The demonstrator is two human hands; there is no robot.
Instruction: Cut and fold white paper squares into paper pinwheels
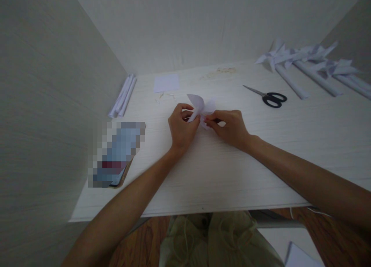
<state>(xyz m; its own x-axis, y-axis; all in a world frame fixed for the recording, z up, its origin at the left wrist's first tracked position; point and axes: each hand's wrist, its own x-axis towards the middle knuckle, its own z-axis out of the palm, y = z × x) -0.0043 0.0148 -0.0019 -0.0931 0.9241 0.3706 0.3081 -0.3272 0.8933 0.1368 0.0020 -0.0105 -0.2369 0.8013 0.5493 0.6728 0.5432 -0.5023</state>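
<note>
A folded white paper piece [199, 103] with curled flaps is held just above the white table [203, 174], near its middle. My left hand [181, 127] pinches its left side between thumb and fingers. From the right, my right hand [228, 127] grips the paper's centre with its fingertips. The two hands nearly touch. The paper's lower part is hidden behind my fingers.
Black-handled scissors [268, 96] lie to the right. Several paper pinwheels on rolled paper sticks [307, 65] lie at the back right. Rolled paper tubes [123, 94] rest by the left wall, a square paper sheet [166, 82] behind, and a blurred-out phone [116, 154] at the left.
</note>
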